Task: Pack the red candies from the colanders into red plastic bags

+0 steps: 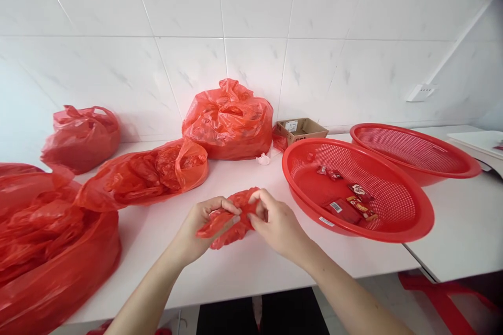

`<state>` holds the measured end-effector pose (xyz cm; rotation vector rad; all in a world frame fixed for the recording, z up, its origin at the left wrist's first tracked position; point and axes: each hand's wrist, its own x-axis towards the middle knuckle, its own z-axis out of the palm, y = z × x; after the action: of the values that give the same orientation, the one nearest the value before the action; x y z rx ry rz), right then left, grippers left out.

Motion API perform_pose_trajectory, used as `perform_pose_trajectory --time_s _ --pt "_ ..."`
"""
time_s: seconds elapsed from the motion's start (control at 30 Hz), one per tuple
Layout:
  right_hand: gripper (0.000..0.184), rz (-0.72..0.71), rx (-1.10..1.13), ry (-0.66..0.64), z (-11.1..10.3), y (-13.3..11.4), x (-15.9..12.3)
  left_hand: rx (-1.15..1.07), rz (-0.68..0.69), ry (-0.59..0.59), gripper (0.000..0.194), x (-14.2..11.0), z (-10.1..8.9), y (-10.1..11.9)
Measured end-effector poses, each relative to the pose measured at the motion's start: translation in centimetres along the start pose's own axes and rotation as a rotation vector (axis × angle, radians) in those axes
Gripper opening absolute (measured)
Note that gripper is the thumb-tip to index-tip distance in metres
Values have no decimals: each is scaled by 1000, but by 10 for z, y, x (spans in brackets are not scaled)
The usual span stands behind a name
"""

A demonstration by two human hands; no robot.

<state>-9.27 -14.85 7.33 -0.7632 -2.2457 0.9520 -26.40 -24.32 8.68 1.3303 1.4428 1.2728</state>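
A small red plastic bag lies on the white table in front of me, crumpled and bunched. My left hand pinches its upper part between thumb and fingers, with a fold of red film sticking out over the palm. From the other side my right hand grips the same bag, thumb and fingertips pressed together near its top. Whatever the bag may contain is hidden by the film. To the right of my hands stands a red plastic basket with several small wrapped snack packets in it.
Large red plastic bags crowd the left side, with a flatter red bag beside them. Another full bag stands against the tiled wall, near a small cardboard box. A second red basket sits behind the first.
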Motion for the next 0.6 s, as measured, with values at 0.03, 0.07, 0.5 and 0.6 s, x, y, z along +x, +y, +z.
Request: perform_pose_trajectory --time_s 0.03,0.07,0.5,0.6 --pt "20 -70 -1 52 0 3 3 2 14 -30 13 1 0 0" --pt "23 -138 27 78 -1 4 6 18 35 -57 12 2 1 0" --pt "29 168 852 -129 19 7 10 691 489 362 19 6 13 -15" --pt "26 133 811 -212 8 7 14 734 522 297 16 3 8 -6"
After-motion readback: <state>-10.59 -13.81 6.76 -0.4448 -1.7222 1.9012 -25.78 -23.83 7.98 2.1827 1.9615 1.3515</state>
